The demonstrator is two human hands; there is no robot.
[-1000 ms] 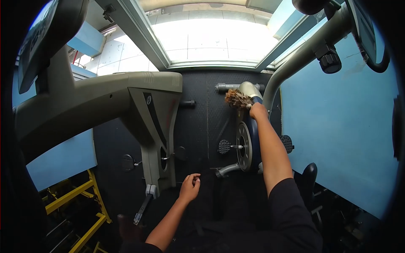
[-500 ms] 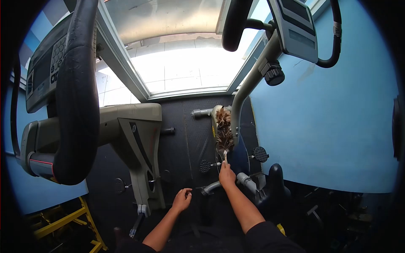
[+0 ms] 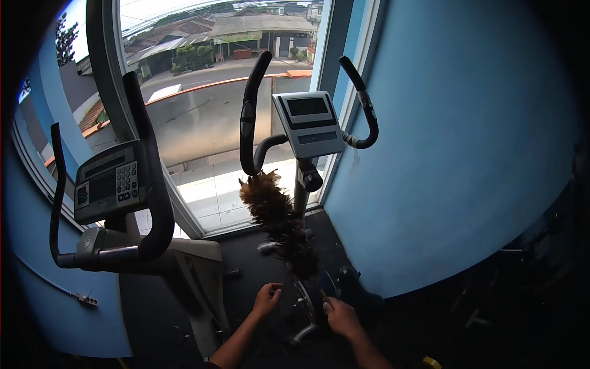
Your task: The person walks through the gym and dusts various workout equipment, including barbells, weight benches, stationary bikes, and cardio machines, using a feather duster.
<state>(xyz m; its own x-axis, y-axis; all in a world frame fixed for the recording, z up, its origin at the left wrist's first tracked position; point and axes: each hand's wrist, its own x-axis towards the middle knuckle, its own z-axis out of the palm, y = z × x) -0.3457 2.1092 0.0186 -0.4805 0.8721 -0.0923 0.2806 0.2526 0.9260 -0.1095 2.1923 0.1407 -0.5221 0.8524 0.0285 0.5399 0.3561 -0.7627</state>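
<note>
My right hand (image 3: 342, 317) grips the handle of a brown feather duster (image 3: 278, 220), whose feathers point up and left in front of the post of the right exercise bike (image 3: 301, 197). The feather tip sits just below that bike's black handlebar (image 3: 248, 117) and grey console (image 3: 308, 125). My left hand (image 3: 266, 299) hovers low beside the bike's frame with fingers loosely curled, holding nothing.
A second exercise machine with a keypad console (image 3: 109, 181) and black handlebars (image 3: 150, 178) stands at the left. A large window (image 3: 196, 104) fills the far wall. A blue wall (image 3: 455, 141) runs along the right. A power strip (image 3: 86, 300) hangs at lower left.
The view has tilted up from the floor to the bike consoles and window. My right hand has drawn the duster back from the bike's lower housing and raised it upright; my left hand has barely moved.
</note>
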